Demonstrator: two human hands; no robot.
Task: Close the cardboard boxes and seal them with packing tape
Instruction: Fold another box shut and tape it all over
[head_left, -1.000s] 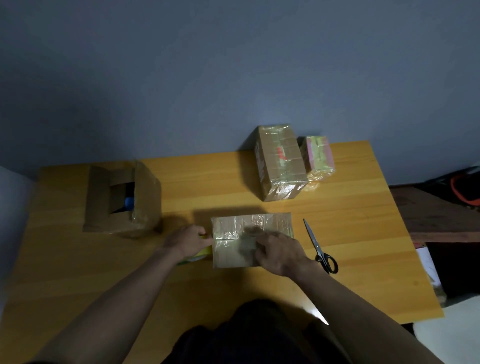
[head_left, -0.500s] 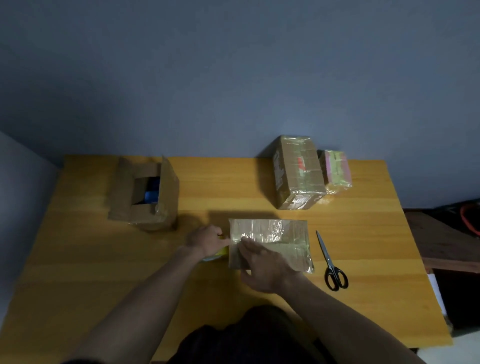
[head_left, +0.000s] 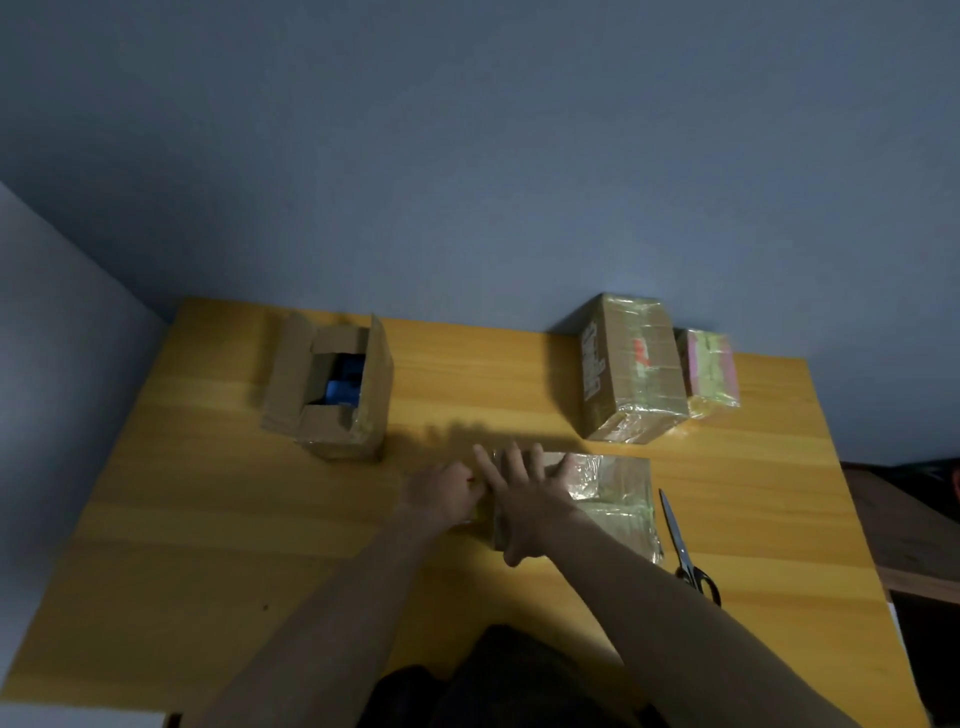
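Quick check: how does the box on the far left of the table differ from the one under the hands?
The far-left box stands with its top flaps up, blue contents showing; the box under the hands is closed. The box under the hands has glossy tape across its top and front; the far-left box shows tape only low on its near side. The right hand presses flat on the closed box; nothing touches the open one. Both are brown cardboard on the wooden table.

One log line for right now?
right hand: flat on tape-wrapped cardboard box | left hand: at its left end, grip unclear | open brown box: unsealed
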